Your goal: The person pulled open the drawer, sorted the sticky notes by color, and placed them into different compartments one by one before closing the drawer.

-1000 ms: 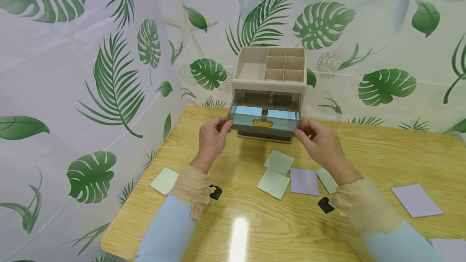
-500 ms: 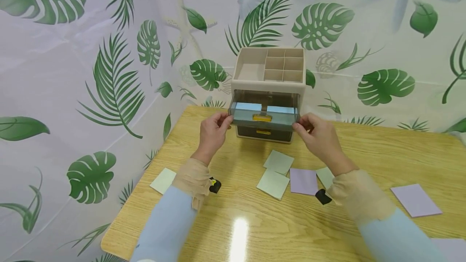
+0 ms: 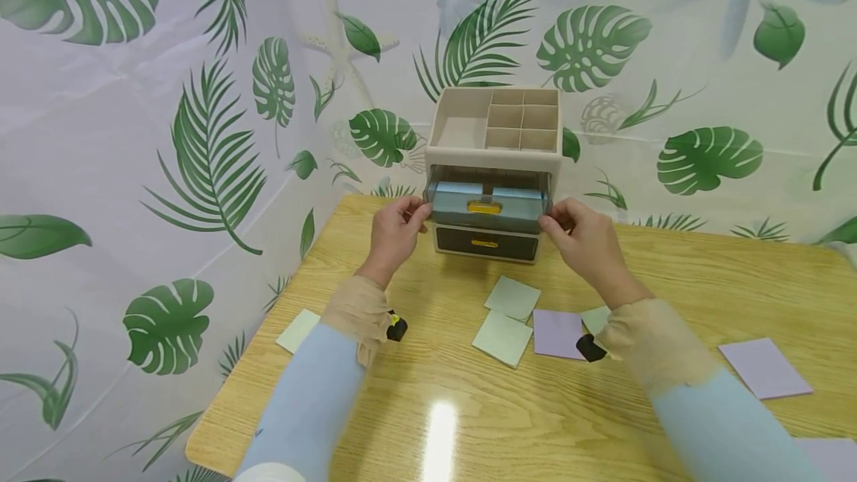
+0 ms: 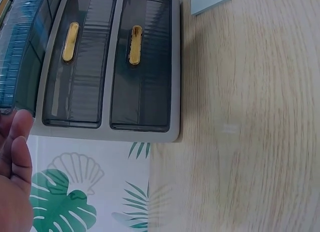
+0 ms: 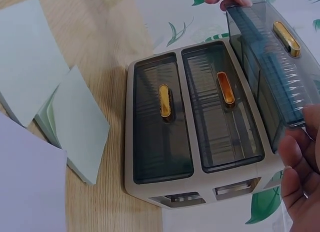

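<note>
At the far edge of the table (image 3: 435, 378), I see the beige desktop organizer (image 3: 494, 160) w/ its smoky top drawer (image 3: 487, 219) partly out, blue note pads (image 3: 459, 188) inside. L hand (image 3: 395, 233) pinches drawer's near left corner, R hand (image 3: 589, 240) its near right, both clamped. Nearer: green note pads (image 3: 502, 337) & a purple pad (image 3: 559, 333).

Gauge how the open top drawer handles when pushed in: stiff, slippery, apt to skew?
The top drawer is probably stiff: its see-through walls show no bend. Likely slippery too, as those walls look glossy. It might skew if pushed at one side, since it juts from the organizer; the left hand and right hand at both ends should help.
</note>
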Tool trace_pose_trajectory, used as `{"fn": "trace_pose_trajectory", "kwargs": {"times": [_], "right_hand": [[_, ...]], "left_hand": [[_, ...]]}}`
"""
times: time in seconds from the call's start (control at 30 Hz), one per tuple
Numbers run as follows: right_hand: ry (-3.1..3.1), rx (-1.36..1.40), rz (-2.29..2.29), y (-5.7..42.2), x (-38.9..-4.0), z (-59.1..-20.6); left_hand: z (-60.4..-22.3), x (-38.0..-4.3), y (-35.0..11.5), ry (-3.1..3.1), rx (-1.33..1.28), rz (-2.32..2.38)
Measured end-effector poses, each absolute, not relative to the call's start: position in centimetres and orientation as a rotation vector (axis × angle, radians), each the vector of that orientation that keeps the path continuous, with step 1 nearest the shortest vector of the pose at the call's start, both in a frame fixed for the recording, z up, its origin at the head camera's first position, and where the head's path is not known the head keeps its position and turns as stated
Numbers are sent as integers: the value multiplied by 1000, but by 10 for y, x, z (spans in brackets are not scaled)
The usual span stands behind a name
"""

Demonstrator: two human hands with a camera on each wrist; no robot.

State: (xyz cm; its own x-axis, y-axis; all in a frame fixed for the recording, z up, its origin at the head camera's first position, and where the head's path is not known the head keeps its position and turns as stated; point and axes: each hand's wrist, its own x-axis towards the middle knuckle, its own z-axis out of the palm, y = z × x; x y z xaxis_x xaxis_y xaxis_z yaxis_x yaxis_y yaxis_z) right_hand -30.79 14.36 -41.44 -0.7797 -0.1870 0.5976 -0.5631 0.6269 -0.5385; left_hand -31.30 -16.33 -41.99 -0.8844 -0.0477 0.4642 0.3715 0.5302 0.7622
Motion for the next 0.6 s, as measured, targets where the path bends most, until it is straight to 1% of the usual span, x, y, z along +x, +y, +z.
{"fn": "trace_pose_trajectory", "kwargs": {"times": [0.6], "right_hand": [[-2374,555,1022,143,-326,-414]], "left_hand": [[-418,-332,-163,-2374,-278,-1320]]}}
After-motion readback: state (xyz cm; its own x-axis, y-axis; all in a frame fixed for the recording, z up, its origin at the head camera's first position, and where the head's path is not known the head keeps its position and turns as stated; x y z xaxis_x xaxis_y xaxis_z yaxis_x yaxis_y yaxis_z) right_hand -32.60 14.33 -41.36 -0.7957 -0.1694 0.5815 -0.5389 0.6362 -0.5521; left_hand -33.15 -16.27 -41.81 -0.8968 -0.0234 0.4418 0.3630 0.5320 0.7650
